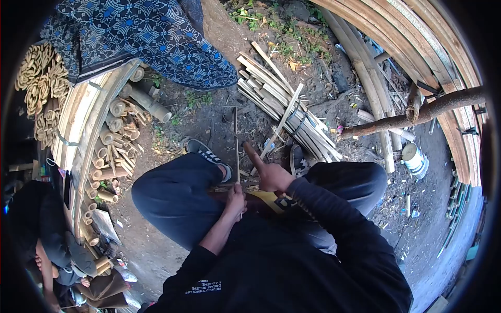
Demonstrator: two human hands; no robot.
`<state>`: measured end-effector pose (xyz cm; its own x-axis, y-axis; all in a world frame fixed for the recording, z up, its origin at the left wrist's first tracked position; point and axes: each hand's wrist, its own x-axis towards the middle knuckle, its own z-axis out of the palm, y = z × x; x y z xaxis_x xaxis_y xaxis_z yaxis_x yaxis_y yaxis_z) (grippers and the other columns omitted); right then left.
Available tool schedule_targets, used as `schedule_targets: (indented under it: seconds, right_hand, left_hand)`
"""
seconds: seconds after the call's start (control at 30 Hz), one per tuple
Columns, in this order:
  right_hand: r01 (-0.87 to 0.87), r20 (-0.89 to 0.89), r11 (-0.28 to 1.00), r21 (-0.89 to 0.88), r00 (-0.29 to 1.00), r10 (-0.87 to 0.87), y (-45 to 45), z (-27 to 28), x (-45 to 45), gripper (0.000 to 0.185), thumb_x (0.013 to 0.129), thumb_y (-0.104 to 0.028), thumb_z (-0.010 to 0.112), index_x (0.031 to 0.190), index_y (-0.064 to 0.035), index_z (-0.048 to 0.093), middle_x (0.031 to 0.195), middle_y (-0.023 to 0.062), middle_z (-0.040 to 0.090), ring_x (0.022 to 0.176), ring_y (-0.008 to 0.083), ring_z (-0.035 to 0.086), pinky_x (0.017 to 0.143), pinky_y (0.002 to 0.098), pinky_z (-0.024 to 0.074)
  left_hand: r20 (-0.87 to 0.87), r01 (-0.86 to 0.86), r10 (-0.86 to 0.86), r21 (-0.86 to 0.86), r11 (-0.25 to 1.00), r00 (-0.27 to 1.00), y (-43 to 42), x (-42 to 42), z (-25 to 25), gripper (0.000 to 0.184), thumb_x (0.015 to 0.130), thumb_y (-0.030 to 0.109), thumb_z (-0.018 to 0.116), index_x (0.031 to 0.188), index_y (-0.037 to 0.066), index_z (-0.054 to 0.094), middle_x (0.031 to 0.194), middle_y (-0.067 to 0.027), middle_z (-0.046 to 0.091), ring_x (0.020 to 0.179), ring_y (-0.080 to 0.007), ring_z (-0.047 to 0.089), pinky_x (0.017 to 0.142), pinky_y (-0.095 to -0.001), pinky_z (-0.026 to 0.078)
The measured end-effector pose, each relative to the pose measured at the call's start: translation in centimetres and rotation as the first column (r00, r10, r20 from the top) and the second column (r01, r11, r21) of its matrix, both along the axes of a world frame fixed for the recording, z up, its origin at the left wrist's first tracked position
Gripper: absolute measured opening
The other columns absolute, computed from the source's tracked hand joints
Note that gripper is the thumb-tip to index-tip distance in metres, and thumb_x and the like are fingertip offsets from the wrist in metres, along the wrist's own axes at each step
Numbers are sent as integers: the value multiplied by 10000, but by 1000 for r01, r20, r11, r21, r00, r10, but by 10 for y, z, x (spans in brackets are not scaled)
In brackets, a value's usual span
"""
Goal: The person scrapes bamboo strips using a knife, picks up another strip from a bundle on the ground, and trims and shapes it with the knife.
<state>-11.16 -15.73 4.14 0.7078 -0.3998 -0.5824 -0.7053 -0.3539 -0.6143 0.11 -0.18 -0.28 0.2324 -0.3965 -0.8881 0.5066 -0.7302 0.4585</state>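
A long thin bamboo strip stands out in front of me, its lower end in my left hand. The fingers of that hand are closed around it. My right hand is just right of the strip, its index finger stretched out towards it, with a small gap between. The other fingers of my right hand are partly hidden, and no tool shows clearly in them. Beyond my right hand lies a tied bundle of split bamboo strips on the ground, with a loose strip slanting across it.
Stacked bamboo pieces and long bamboo slats are at left, beneath a blue patterned cloth. Another person sits at lower left. A rough branch, a white bucket and curved-looking long slats are at right.
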Motion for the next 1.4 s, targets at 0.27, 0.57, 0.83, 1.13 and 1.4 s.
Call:
schedule_targets:
  seconds: [0.27, 0.57, 0.83, 1.13, 1.4]
  right_hand:
    - [76, -65, 989, 128, 996, -68, -12, 8, 24, 974, 700, -88, 597, 1445, 28, -21, 901, 327, 620, 866, 443, 624, 779, 485, 491]
    - [-15, -23, 999, 28, 1000, 16, 1, -9, 8, 955, 680, -82, 583, 1441, 44, 20, 896, 314, 623, 868, 447, 616, 795, 474, 485]
    - [-30, 14, 999, 15, 999, 29, 4, -22, -3, 988, 671, -73, 601, 1452, 14, 4, 877, 304, 629, 840, 439, 628, 745, 468, 503]
    - [0, -33, 998, 66, 999, 2, 6, 10, -6, 1020, 684, 24, 560, 1475, -208, -40, 835, 324, 617, 804, 456, 623, 729, 504, 486]
    - [-72, -177, 997, 20, 981, 74, -19, -22, 19, 1006, 680, -65, 625, 1463, -22, -6, 913, 291, 640, 859, 428, 639, 742, 454, 516]
  left_hand:
    - [17, 9, -9, 7, 1000, 1000, -4, -2, 2, 303, 992, 474, 303, 873, 212, 399, 517, 49, 274, 338, -85, 267, 304, -251, 236]
    - [-98, -69, 68, -7, 998, 993, 1, 4, -2, 305, 995, 467, 298, 849, 213, 384, 510, 46, 268, 325, -91, 268, 292, -254, 231]
    - [-24, -27, 27, 14, 1000, 999, -1, 1, -4, 320, 992, 474, 295, 845, 203, 381, 514, 50, 262, 333, -87, 257, 301, -254, 214]
    - [32, 37, -38, 48, 998, 999, -2, 0, -4, 320, 992, 466, 307, 854, 188, 385, 520, 49, 278, 338, -79, 266, 299, -259, 226]
    - [-67, -44, 46, 20, 999, 997, 0, 2, 1, 327, 991, 478, 300, 841, 199, 382, 517, 52, 274, 342, -79, 257, 301, -253, 203]
